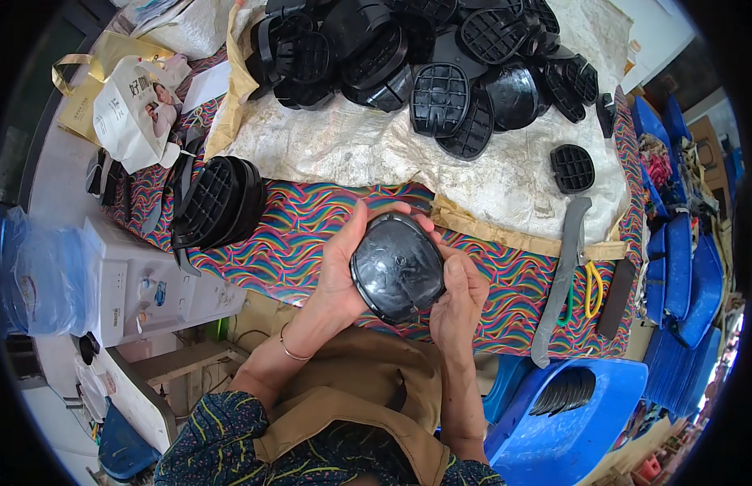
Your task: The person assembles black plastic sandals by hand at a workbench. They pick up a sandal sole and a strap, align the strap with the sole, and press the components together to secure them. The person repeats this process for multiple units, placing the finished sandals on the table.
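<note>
Both my hands hold one black, glossy oval plastic part [398, 266] over the near edge of a table with a wavy multicoloured cloth [303, 227]. My left hand [341, 271] cups its left side, thumb up along the rim. My right hand [459, 296] grips its right side, fingers curled on the edge. A stack of similar black ribbed parts [218, 202] stands on edge to my left. A big heap of the same black parts [424, 57] lies on a pale sack [376, 146] at the far side.
One loose ribbed part [572, 168] lies at the right of the sack. A grey strap [560, 279], yellow-handled scissors [592, 287] and a dark bar [616, 297] lie right. A blue plastic chair [570, 421] holds thin black pieces. A white water dispenser [149, 283] stands left.
</note>
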The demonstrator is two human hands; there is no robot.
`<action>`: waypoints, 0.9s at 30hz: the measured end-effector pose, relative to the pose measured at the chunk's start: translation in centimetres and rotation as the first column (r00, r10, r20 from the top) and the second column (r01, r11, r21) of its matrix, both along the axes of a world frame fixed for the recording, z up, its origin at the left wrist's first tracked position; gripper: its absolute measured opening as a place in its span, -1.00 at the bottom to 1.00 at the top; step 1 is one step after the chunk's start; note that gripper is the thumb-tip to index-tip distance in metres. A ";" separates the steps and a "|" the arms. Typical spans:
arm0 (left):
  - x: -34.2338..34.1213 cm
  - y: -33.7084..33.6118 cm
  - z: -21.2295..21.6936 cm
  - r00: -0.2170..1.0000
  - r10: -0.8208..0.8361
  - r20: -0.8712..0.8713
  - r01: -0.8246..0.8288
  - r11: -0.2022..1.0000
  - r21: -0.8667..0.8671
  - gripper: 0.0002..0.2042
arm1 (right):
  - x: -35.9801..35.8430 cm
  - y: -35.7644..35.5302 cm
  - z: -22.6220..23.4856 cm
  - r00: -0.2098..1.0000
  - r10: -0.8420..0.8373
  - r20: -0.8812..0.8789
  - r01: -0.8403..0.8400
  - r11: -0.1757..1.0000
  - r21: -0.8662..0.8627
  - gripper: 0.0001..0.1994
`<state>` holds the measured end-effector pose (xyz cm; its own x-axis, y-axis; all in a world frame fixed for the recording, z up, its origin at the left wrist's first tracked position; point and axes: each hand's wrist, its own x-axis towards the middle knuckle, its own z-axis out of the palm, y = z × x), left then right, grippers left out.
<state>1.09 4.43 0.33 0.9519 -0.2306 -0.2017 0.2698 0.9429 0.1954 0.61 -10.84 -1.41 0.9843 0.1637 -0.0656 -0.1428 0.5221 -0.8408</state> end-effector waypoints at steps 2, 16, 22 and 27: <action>0.3 0.4 0.1 0.999 -0.015 0.040 0.016 0.999 -0.036 -0.42 | 0.1 0.1 0.1 0.999 0.029 0.018 -0.029 0.999 0.038 -0.70; -1.6 3.6 7.0 0.947 -0.211 0.243 -0.063 0.618 0.784 0.12 | -1.0 2.3 -0.3 0.996 -0.043 -0.075 0.037 0.995 -0.089 -0.62; -3.1 12.3 13.8 0.908 -0.202 0.367 -0.380 -0.764 0.521 0.01 | -1.0 1.7 -0.4 0.994 0.105 0.035 -0.089 0.944 -0.317 -0.77; -2.4 16.7 13.2 0.986 -0.137 0.095 -0.159 -0.940 0.303 -0.09 | -0.8 2.0 -0.2 0.994 0.112 0.011 -0.101 0.925 -0.366 -0.82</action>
